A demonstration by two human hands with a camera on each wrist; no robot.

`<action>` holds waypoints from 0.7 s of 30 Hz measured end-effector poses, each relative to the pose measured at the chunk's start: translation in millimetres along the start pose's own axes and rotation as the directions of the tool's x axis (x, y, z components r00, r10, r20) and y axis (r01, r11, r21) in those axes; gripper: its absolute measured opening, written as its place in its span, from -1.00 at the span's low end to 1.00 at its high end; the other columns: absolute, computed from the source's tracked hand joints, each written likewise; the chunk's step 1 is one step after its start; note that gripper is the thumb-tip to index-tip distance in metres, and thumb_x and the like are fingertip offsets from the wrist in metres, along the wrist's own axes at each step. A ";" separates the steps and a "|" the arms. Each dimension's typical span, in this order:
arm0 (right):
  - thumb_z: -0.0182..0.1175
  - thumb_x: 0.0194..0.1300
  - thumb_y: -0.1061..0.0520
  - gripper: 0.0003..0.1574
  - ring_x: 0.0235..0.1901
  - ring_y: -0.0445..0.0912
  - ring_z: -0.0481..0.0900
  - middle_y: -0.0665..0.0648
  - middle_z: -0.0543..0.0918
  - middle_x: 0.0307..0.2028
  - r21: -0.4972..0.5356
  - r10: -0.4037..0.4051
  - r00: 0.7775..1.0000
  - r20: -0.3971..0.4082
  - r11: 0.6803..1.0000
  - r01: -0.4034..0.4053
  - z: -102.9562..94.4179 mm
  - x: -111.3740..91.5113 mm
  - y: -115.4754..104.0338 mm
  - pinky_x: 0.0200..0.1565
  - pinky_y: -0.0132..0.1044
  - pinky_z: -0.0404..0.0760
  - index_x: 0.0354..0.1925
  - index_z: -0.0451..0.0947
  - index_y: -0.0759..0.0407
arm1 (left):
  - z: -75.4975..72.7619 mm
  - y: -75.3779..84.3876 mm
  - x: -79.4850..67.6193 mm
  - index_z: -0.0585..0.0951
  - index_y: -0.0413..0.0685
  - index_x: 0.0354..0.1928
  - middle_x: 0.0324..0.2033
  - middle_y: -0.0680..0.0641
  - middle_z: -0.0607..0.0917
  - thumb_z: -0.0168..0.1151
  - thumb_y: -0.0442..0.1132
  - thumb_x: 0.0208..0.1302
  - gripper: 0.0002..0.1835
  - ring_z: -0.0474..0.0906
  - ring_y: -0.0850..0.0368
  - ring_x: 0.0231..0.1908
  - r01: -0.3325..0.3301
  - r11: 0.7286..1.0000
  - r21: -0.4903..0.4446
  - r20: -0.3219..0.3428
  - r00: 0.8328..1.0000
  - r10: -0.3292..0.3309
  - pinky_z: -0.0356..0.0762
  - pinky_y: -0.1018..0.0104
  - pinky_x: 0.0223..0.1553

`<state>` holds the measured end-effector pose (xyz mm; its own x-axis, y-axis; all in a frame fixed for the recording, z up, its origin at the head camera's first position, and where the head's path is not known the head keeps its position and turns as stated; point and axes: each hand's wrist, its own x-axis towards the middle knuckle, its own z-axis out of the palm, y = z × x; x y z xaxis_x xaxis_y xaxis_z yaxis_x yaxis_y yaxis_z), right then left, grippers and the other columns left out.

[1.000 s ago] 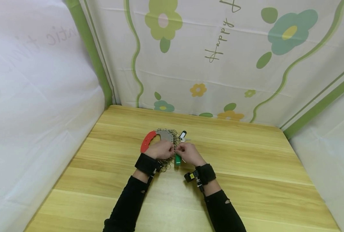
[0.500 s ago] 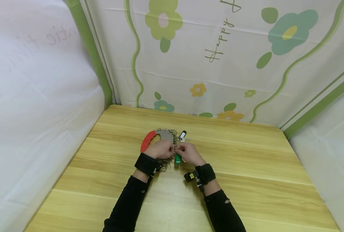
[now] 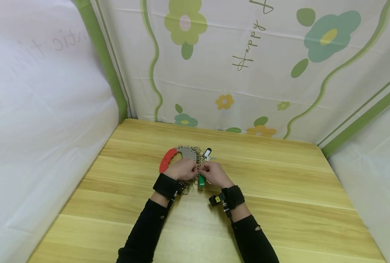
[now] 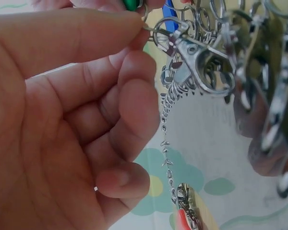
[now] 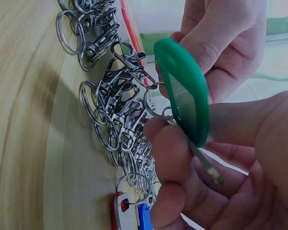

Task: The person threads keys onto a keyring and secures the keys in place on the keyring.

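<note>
Both hands work close together at the edge of a grey metal key holder [image 3: 187, 152] with a red handle [image 3: 167, 160] and many snap hooks. My left hand [image 3: 183, 169] pinches a small silver snap hook [image 4: 194, 60] at its ring end between thumb and index finger. My right hand [image 3: 214, 173] pinches a split ring [image 5: 152, 104] carrying a green key tag [image 5: 189, 91] and a key [image 5: 206, 165]. The tag stands on edge beside the right fingers in the right wrist view. The ring's meeting point with the hook is partly hidden by fingertips.
A black key tag [image 3: 207, 151] with a silver key [image 3: 207, 158] lies just beyond the hands. Red [image 5: 117, 211] and blue [image 5: 144, 218] tags hang among several snap hooks with rings [image 5: 93, 103]. The wooden table [image 3: 280, 190] is bordered by printed fabric walls [image 3: 214, 73].
</note>
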<state>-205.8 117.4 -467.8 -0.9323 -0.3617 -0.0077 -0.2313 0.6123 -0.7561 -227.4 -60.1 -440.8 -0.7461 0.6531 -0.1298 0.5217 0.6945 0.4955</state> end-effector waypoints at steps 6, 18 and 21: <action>0.15 0.35 0.17 -0.89 -0.57 -0.13 0.46 -0.01 0.57 -0.50 0.000 0.001 1.000 0.001 1.000 -0.001 -0.5 -0.6 -1.6 -0.51 -0.28 0.43 -0.30 0.62 0.12 | 0.4 -0.8 0.1 0.38 0.02 -0.68 -0.74 0.09 0.24 0.09 -0.36 0.25 -0.67 0.16 0.24 -0.70 -0.011 1.000 -0.015 -0.009 1.000 0.010 0.16 0.42 -0.58; 0.12 0.36 0.20 -0.87 -0.63 -0.14 0.42 0.02 0.56 -0.52 0.026 0.011 1.000 -0.014 1.000 -0.011 0.1 0.1 0.8 -0.56 -0.32 0.39 -0.31 0.58 0.18 | -2.0 -3.9 0.1 0.63 -0.09 -0.48 -0.63 0.09 0.47 0.14 -0.43 0.14 -0.86 0.32 0.24 -0.61 -0.077 0.996 -0.034 -0.022 0.997 0.076 0.30 0.42 -0.50; 0.12 0.37 0.17 -0.87 -0.66 -0.15 0.41 0.03 0.55 -0.53 0.022 0.021 1.000 -0.008 1.000 -0.020 0.0 0.0 1.2 -0.58 -0.33 0.39 -0.30 0.58 0.16 | -1.2 -3.7 0.3 0.53 -0.03 -0.57 -0.68 0.10 0.36 0.14 -0.40 0.17 -0.80 0.26 0.25 -0.66 -0.058 0.998 -0.021 -0.025 0.998 0.058 0.24 0.43 -0.55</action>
<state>-206.1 118.2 -468.7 -0.9390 -0.3434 -0.0179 -0.2061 0.6038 -0.7700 -230.1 -62.8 -441.6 -0.7250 0.6842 -0.0792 0.5556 0.6489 0.5199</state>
